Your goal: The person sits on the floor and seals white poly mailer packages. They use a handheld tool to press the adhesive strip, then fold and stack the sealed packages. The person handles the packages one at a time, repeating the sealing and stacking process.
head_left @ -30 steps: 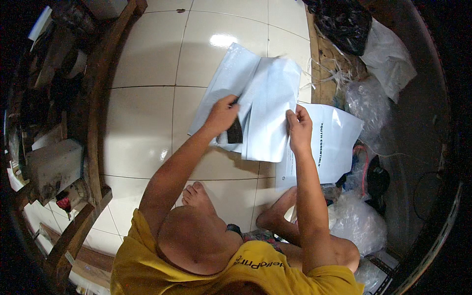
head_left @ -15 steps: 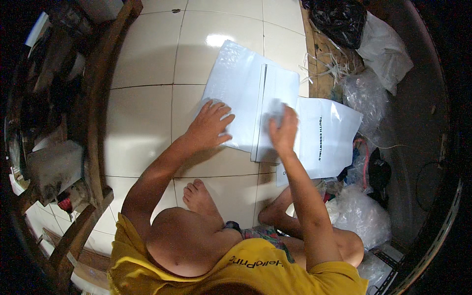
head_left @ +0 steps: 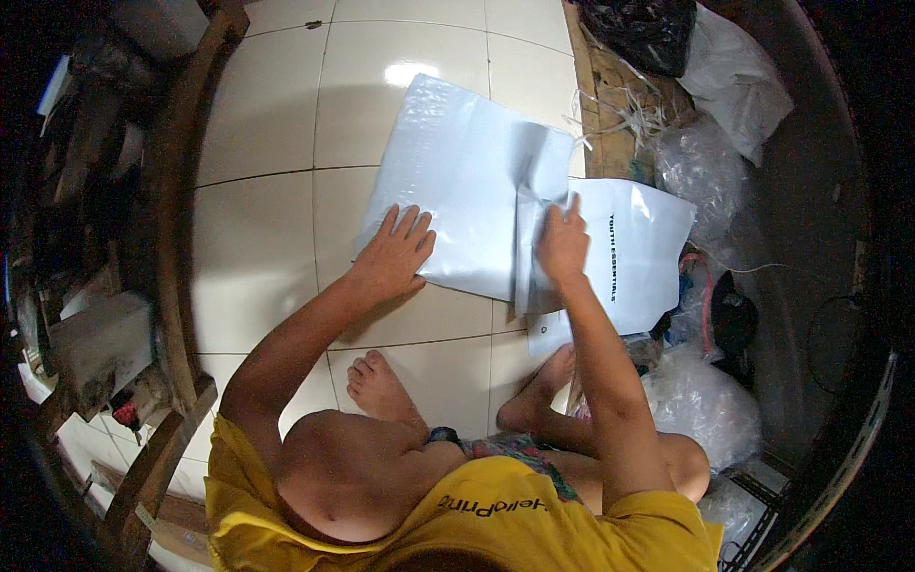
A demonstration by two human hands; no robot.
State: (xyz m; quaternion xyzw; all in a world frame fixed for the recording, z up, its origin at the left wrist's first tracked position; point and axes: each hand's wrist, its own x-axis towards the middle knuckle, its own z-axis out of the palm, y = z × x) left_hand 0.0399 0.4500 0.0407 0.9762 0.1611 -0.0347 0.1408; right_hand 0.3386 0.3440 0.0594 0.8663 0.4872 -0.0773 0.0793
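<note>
A large white plastic mailing bag [head_left: 457, 181] lies on the floor in front of me, with a bubbly, glossy strip at its left end. My left hand [head_left: 396, 250] rests on its lower left part, fingers spread and flat. At the bag's right side, my right hand [head_left: 563, 243] has its fingers curled at the crumpled, partly raised edge, pinching the plastic. What lies under the right fingers is partly hidden. Beneath and to the right, a second white plastic bag [head_left: 639, 253] with dark print lies flat.
Glossy tiles [head_left: 253, 257] cover the floor. A wooden frame [head_left: 181, 200] with shelved items runs along the left. On the right are a wooden board [head_left: 615, 95] with white strings, a black bag [head_left: 643, 33], a white sack [head_left: 729, 81] and clear plastic bags [head_left: 705, 400].
The folded strip at the upper bag's right side has become crumpled and partly lifted under my right hand. My left hand stays flat on the bag. The view has shifted slightly.
</note>
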